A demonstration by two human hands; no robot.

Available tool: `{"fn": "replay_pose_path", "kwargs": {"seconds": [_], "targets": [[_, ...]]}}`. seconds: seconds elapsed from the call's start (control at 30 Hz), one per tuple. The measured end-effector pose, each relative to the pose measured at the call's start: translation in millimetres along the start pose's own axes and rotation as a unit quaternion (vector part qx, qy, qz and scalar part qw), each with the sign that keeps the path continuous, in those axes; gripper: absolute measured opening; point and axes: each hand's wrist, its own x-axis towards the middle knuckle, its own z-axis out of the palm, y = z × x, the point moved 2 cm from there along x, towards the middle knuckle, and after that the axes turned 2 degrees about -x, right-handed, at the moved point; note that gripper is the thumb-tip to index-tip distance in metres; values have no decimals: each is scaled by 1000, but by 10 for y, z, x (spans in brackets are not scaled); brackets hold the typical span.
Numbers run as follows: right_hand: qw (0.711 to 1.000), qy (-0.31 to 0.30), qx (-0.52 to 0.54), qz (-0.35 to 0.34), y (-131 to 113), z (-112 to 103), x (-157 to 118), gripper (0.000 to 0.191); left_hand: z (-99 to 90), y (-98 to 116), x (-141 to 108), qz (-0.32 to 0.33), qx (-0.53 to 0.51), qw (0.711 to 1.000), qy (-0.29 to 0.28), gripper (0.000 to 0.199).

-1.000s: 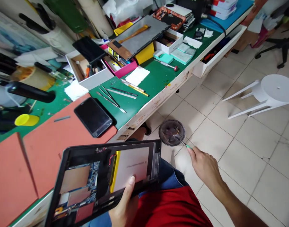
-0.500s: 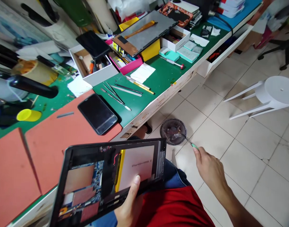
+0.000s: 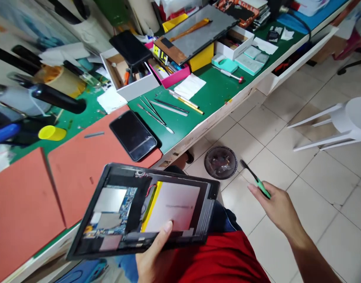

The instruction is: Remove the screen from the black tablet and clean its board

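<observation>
An opened tablet [image 3: 133,208] lies tilted above my lap, its circuit board and a yellow-edged battery [image 3: 174,204] exposed. My left hand [image 3: 153,251] grips its lower edge, thumb resting on the battery and the other fingers hidden underneath. Out to the right, over the floor, my right hand [image 3: 276,202] holds a green-handled brush [image 3: 261,186] with a dark head pointing up and left. That brush head is just right of a round dark bin [image 3: 221,162] on the floor, apart from the tablet.
On the green bench [image 3: 174,133] are a black phone [image 3: 133,135], thin metal tools, screwdrivers and open boxes. Orange mats [image 3: 18,204] cover its near left part. A yellow cap [image 3: 52,133] stands at left. An open drawer [image 3: 304,55] and a white stool [image 3: 357,118] are at right.
The brush has turned in my right hand, which has shifted right, so its head is now away from the bin. The tablet has tilted and moved slightly right. The view has shifted left.
</observation>
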Motion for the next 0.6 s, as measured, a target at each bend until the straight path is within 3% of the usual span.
{"fn": "replay_pose_path", "kwargs": {"seconds": [0.1,0.2,0.27,0.4,0.6], "targets": [[987,-103,109,-52,-487,114,211,42,10,10,-68,-93,-64,994,-2,45],[914,-292,275,-66,-973,430,439,34,27,62,-117,-137,-90,986,7,50],[870,-360,334,-43,-1137,593,538,37,27,85,-117,-143,-96,985,8,53],[841,-395,371,5,-1136,705,578,42,-6,49,-85,-141,-102,984,23,58],[822,-431,371,18,-942,604,526,45,-2,-28,-92,-164,-123,978,22,50]]}}
